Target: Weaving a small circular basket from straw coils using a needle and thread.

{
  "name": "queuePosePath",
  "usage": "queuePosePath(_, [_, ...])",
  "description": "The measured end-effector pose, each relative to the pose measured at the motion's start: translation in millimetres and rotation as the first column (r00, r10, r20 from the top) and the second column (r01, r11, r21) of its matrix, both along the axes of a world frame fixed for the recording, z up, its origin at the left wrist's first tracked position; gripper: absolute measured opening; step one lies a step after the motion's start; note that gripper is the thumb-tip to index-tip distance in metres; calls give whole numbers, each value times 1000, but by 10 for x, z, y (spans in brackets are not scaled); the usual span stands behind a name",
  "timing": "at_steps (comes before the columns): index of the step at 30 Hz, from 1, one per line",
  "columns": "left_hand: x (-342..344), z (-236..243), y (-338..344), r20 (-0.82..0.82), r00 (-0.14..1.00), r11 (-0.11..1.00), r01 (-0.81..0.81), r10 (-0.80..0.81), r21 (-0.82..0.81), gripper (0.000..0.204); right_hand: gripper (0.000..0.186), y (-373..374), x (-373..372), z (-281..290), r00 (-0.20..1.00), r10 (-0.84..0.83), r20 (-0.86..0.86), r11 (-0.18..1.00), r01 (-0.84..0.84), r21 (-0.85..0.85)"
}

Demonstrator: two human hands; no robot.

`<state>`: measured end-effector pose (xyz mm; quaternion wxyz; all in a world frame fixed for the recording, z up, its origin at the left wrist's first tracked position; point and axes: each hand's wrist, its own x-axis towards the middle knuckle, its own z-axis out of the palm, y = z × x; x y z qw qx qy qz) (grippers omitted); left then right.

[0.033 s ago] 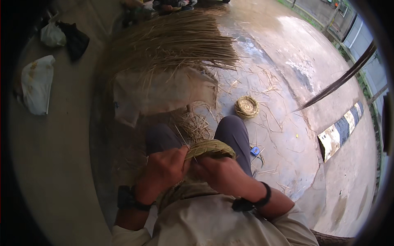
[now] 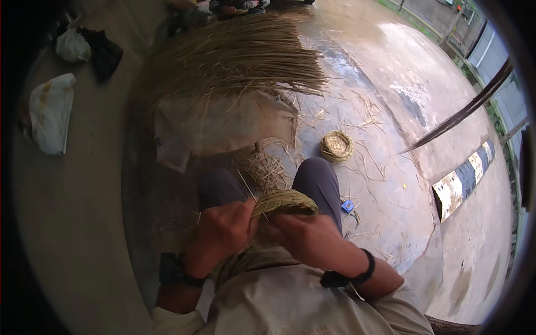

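A green-brown braided straw ring (image 2: 287,201) is held low between my knees. My left hand (image 2: 223,226) is closed on its left side, where a thin needle-like stick or straw (image 2: 245,184) sticks up past the fingers. My right hand (image 2: 307,240) is at the ring's near side, fingers curled and partly hidden by blur, apparently gripping it. Beyond my right knee sits a small round straw basket (image 2: 337,145). A blue tape measure (image 2: 347,205) lies beside that knee, with a curved tool partly visible by it.
Long straw stalks (image 2: 234,56) lie in a pile ahead, above a beige sack sheet (image 2: 223,125). Loose straw (image 2: 265,164) is scattered around. White and black bags (image 2: 50,111) lie left. A striped kerb piece (image 2: 463,178) and slanted post (image 2: 469,106) stand right. Another person's legs (image 2: 234,8) show at the top.
My right hand and wrist have shifted very slightly to the right. My left hand stays in place on the straw ring.
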<state>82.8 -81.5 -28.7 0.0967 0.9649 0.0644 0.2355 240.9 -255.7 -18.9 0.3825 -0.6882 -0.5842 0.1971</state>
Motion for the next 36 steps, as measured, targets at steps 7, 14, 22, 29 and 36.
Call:
queuePosePath(7, [30, 56, -35, -87, 984, 981, 163, -154, 107, 36, 17, 466, 383, 209, 977, 63, 205, 995, -77, 57])
queuePosePath(14, [11, 96, -72, -63, 985, 976, 166, -158, 139, 38, 21, 746, 558, 280, 977, -94, -192, 987, 117, 110])
queuePosePath(22, [-153, 92, 204, -137, 990, 993, 51, -36, 107, 40, 24, 410, 394, 360, 817, 148, -557, 937, 64, 343])
queuePosePath(29, [-994, 347, 1195, -144, 892, 883, -379, 428, 276, 26, 17, -502, 1133, 506, 926, -212, 311, 977, 188, 104])
queuePosePath(36, [-2000, 525, 1832, -214, 713, 736, -589, 668, 333, 22, 31, -2478, 3523, -530, 496, -627, 601, 661, 746, 74])
